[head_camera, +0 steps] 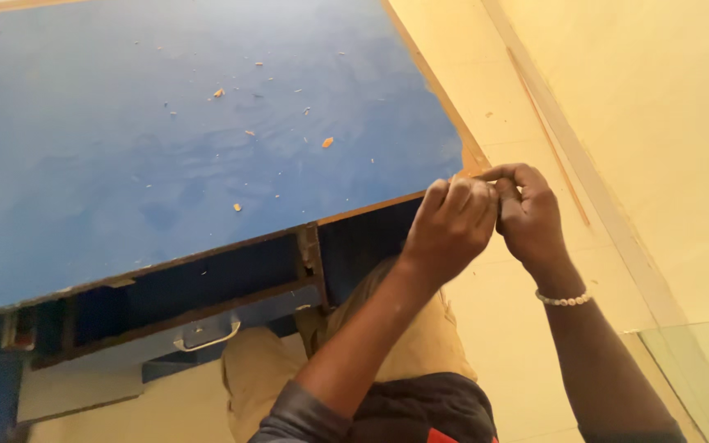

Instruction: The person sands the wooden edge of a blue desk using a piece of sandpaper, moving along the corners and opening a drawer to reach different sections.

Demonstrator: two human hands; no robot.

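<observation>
A blue-topped table with a brown edge fills the upper left. At its near right corner both my hands meet. My left hand is curled into a fist with its fingers pinched at the corner's edge strip. My right hand, with a beaded bracelet on the wrist, presses fingertips against the left hand at the same corner. Whatever sits between the fingers is too small to make out.
Small wood chips lie scattered over the blue top. Under the table a drawer with a metal handle shows. A tan tiled floor spreads to the right, with a glass pane at the lower right. My knees are below.
</observation>
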